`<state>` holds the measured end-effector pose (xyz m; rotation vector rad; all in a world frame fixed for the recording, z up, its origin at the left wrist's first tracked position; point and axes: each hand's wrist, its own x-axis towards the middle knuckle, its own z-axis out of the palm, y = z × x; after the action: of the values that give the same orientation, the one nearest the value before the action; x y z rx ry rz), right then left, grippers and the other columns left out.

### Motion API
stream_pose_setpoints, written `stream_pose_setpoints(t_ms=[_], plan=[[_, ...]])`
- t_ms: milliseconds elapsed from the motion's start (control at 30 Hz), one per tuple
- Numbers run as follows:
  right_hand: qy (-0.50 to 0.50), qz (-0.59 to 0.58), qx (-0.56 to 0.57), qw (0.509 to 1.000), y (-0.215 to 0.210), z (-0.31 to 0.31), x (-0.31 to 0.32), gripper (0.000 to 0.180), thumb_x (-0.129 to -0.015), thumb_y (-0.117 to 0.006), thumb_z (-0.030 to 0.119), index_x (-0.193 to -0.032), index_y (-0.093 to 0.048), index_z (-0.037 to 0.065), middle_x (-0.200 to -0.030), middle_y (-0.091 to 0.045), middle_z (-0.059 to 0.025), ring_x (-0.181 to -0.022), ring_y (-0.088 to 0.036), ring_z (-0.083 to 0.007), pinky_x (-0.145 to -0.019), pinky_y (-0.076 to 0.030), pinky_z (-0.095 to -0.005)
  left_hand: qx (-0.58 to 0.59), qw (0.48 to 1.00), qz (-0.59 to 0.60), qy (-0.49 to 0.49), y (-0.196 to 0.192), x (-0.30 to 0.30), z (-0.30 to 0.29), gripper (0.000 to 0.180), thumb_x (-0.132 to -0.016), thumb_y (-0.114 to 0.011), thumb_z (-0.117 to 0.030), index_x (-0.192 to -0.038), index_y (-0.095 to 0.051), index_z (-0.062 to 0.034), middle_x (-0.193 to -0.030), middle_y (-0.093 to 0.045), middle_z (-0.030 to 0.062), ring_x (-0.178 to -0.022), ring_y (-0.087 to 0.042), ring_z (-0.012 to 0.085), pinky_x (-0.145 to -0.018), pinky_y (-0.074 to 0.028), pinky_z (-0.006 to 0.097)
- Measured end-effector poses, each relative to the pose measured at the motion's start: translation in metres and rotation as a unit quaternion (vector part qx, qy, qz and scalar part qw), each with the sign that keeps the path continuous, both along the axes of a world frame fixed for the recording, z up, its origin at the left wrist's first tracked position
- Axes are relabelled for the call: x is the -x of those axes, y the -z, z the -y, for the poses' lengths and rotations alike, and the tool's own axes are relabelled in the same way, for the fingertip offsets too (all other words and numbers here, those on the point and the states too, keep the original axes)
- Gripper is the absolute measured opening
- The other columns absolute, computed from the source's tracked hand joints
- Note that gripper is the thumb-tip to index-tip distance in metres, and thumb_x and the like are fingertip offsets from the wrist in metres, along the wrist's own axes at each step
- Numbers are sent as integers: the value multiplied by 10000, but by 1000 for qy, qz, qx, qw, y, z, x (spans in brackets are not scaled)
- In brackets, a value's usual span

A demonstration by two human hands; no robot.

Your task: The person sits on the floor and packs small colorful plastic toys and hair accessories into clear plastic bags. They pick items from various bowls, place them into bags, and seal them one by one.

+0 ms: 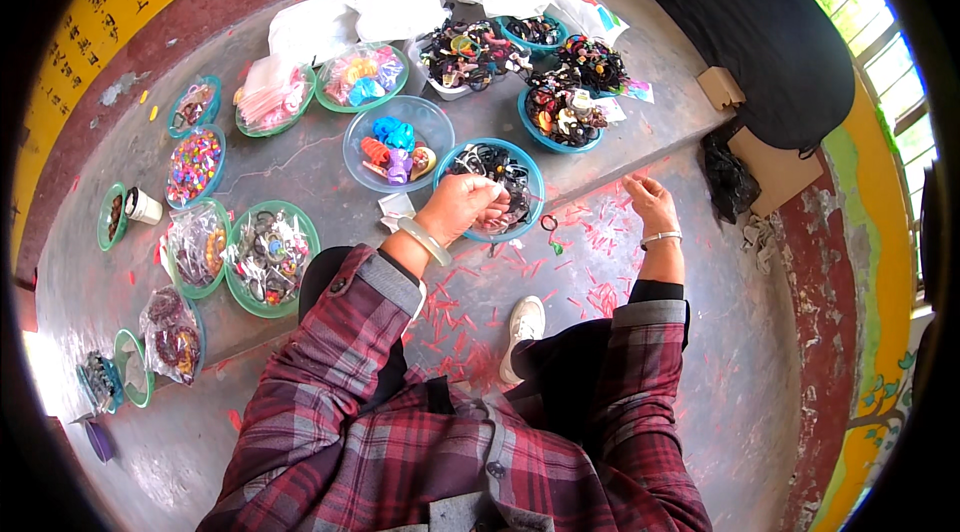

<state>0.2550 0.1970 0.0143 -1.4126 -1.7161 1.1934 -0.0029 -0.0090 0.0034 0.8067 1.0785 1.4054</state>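
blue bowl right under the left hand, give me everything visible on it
The blue bowl is round with a teal-blue rim, plastic by its look, sitting upright on the grey concrete ledge at its front edge. It holds a tangle of mostly dark hair ties. The left hand hovers over its near rim, covering part of it; contact cannot be told.

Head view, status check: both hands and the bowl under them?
Left hand pinched shut over the blue-rimmed bowl of dark hair ties, what it holds unclear. Right hand open, empty. Small dark ring hangs between.
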Motion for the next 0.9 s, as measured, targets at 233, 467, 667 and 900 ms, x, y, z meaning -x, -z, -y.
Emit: stream_pose_setpoints(t_ms=[233,467,667,900], plan=[[22,469,-44,882,-13,6,-1,380,-623,-638,263,-930,-628,40,-1031,-567,-227,-975,-548,-326,-829,-426,-338,25,1000,9,-2,2,2,1,268,-863,-490,-174,-951,-554,71,-888,-600,120,-742,-605,167,-688,-491,257],[-46,270,5,962,0,-12,-23,531,-763,-587,343,-1137,-497,-23,-1185,-483,-192,-1139,-431,-281,-904,-384,-320,14,1000,5,-6,1,2,1,270,-866,-486,-173,-953,-554,73,-880,-599,116,-739,-607,168,-683,-493,260],[-81,-136,164,974,-20,15,3,630,-761,-538,513,-1158,-506,25,-1186,-488,-188,-1134,-434,-320,-917,-365,-389,4,1000,5,-26,4,8,8,269,-867,-485,-172,-947,-557,74,-879,-602,120,-743,-608,167,-688,-496,259],[0,342,-113,933,-5,0,-13,639,-715,-610,467,-1166,-497,29,-1174,-500,-183,-1131,-448,-287,-933,-350,-358,24,1000,11,-14,4,7,6,257,-865,-488,-170,-942,-560,64,-875,-605,119,-744,-609,167,-677,-499,258]])
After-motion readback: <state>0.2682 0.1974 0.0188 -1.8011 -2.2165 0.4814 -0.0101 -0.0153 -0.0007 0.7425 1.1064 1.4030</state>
